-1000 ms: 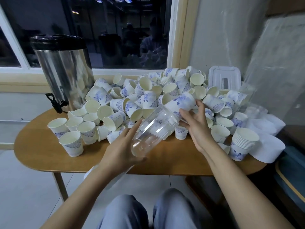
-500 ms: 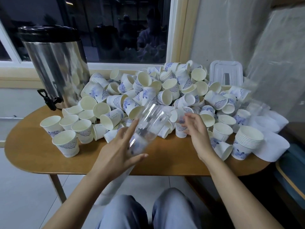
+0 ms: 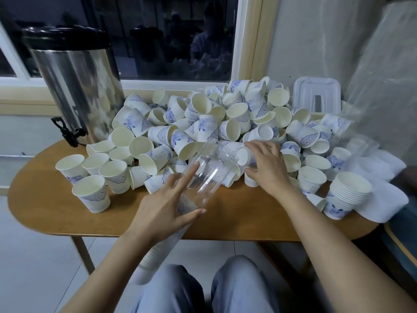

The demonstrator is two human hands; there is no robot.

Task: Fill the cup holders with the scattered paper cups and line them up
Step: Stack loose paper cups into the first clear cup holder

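left hand (image 3: 164, 208) grips the clear holder tube (image 3: 209, 170), likely light and slippery; right hand (image 3: 268, 170) clasps a crushable paper cup (image 3: 242, 156) by its sides.

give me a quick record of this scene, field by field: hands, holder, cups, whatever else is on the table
left hand: holds the clear tube, tilted, open end toward the pile
right hand: on a cup lying sideways at the pile's near edge; grip unclear
clear tube: upper part empty; lower part seems to hold stacked cups
pile: loose cups, mostly tipped over
upright cups: small group at left
stack: nested cups at right
other: metal urn, white lid, wooden table
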